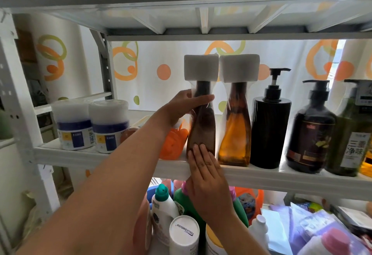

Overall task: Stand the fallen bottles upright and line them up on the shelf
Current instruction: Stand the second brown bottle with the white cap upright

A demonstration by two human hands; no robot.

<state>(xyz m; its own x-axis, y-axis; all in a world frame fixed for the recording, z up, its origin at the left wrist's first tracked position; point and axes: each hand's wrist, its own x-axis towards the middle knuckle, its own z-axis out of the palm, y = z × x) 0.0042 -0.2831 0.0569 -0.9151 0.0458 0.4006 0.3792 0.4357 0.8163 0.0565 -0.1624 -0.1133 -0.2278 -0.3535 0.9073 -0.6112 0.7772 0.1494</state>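
A brown bottle with a white foam-wrapped top stands upright at the front of the white shelf. My left hand is closed around its neck. My right hand lies flat with fingers against the bottle's base and the shelf edge. To its right stand a matching amber bottle, a black pump bottle, a dark brown pump bottle and a green bottle, all upright in a row.
Two white tubs with blue bands stand at the shelf's left. An orange object lies behind my left forearm. Below the shelf are several detergent bottles and a white capped canister. A patterned curtain hangs behind.
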